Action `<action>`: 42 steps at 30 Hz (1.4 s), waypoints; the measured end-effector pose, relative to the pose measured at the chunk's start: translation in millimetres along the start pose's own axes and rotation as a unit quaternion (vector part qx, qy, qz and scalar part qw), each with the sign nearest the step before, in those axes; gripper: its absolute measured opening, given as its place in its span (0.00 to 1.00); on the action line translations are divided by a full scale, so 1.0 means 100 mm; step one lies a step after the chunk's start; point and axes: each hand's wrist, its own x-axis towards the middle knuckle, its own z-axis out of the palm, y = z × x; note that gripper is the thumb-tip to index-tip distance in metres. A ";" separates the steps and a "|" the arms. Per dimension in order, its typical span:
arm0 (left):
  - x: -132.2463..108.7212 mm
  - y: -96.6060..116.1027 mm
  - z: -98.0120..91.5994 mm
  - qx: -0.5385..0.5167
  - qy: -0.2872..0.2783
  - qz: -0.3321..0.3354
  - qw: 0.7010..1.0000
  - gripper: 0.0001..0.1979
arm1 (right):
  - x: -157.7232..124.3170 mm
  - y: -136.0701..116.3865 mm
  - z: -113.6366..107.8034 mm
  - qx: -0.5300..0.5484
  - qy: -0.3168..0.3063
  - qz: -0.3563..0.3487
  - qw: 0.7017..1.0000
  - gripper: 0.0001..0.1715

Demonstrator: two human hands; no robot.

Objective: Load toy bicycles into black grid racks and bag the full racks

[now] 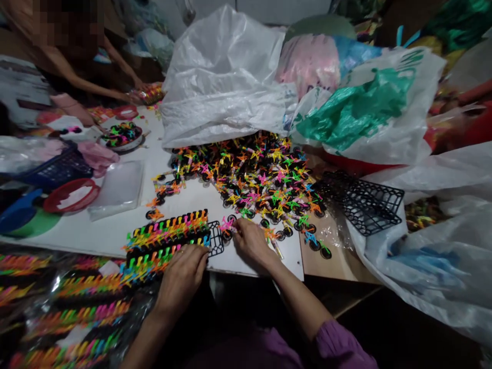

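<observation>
Toy bicycles [265, 179] lie heaped just beyond the rack [216, 240], within reach. Left hand [184, 274] lies open on the rack, steadying it; right hand [249, 241] seemingly pinches a pink bicycle [227, 223] at its end.

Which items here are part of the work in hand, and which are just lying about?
In hand:
- left hand on the filled rack
- right hand at a toy bike
- bike pile

Lying about:
- empty rack
- white bags
- red ring
- blue basket
</observation>
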 end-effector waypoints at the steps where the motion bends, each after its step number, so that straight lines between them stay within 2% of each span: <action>1: -0.01 0.01 -0.01 0.001 -0.003 -0.002 1.000 0.07 | -0.03 -0.01 0.03 -0.040 -0.011 0.008 0.999 0.11; 4: -0.04 0.01 -0.03 0.004 -0.009 0.001 1.000 0.07 | -0.06 -0.01 0.05 -0.118 -0.035 0.031 0.992 0.10; 7: -0.06 0.02 -0.02 0.008 -0.002 0.005 1.000 0.07 | -0.06 0.00 0.01 -0.120 -0.038 0.030 0.992 0.11; 9: -0.08 0.03 -0.01 0.012 0.000 0.005 1.000 0.08 | -0.05 -0.01 -0.03 -0.073 -0.028 0.021 0.997 0.11; 12: -0.06 0.05 -0.07 0.012 0.012 0.016 1.000 0.08 | -0.02 -0.02 -0.02 0.072 -0.004 0.023 0.997 0.14; 15: 0.09 0.04 -0.20 0.012 0.090 0.014 0.996 0.07 | 0.03 -0.03 0.10 0.204 0.023 0.037 0.978 0.17; 17: 0.28 0.00 -0.26 0.016 0.128 -0.004 0.992 0.07 | 0.08 -0.03 0.24 0.249 0.004 0.051 0.967 0.17; 18: 0.37 -0.04 -0.27 0.019 0.122 -0.010 0.992 0.08 | 0.11 -0.04 0.30 0.266 -0.014 0.062 0.962 0.15; 20: 0.54 -0.13 -0.21 0.013 0.055 -0.006 0.998 0.09 | 0.18 -0.06 0.41 0.298 -0.028 0.080 0.951 0.12; 22: 0.64 -0.22 -0.11 -0.007 -0.015 0.007 1.000 0.10 | 0.25 -0.09 0.48 0.319 0.003 0.072 0.945 0.10; 25: 0.67 -0.31 0.03 -0.039 -0.040 0.020 0.998 0.10 | 0.34 -0.15 0.54 0.285 0.038 0.028 0.957 0.09; 28: 0.63 -0.33 0.05 -0.063 -0.031 0.025 0.997 0.10 | 0.36 -0.16 0.58 0.203 0.023 -0.008 0.979 0.08; 32: 0.59 -0.35 0.04 -0.088 -0.015 0.040 0.995 0.14 | 0.37 -0.16 0.61 0.102 -0.013 -0.064 0.993 0.13; 35: 0.59 -0.34 0.07 -0.072 0.008 0.039 0.997 0.13 | 0.43 -0.23 0.63 0.023 -0.041 -0.079 0.996 0.14; 38: 0.60 -0.34 0.11 -0.049 0.054 0.019 0.997 0.11 | 0.48 -0.31 0.65 -0.034 -0.043 -0.085 0.995 0.15; 40: 0.59 -0.34 0.13 -0.042 0.073 0.015 0.996 0.10 | 0.50 -0.30 0.60 -0.043 -0.051 -0.090 0.994 0.14; 42: 0.57 -0.34 0.13 -0.042 0.073 0.020 0.996 0.10 | 0.54 -0.25 0.46 -0.023 -0.095 -0.109 0.989 0.11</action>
